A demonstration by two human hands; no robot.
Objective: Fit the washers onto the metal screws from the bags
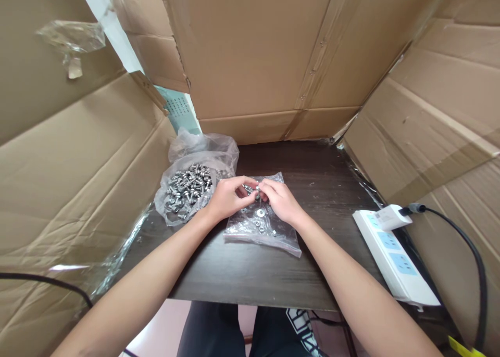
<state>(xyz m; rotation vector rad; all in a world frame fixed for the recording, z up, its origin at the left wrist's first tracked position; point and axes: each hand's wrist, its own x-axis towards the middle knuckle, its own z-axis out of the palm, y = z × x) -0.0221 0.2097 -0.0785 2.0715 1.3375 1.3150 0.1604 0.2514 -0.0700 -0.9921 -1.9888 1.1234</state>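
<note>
My left hand (231,196) and my right hand (280,201) meet over a clear plastic zip bag, fingertips closed together. Between them they pinch a small bolt (258,189), mostly covered by the fingers. Beneath the hands, the flat zip bag (279,237) has several loose washers and nuts on or in it; one larger washer (261,213) stands out. More small metal parts (248,189) show in the gap by my left thumb. Left of my left hand, an open plastic bag (161,198) is heaped with bolts (189,188) carrying washers.
The dark wooden table (250,279) is walled by cardboard (258,55) at the back and both sides. A white power strip (414,284) with a plugged-in adapter (390,217) and black cable (469,242) lies at the right edge. Another cable (47,278) runs at the left.
</note>
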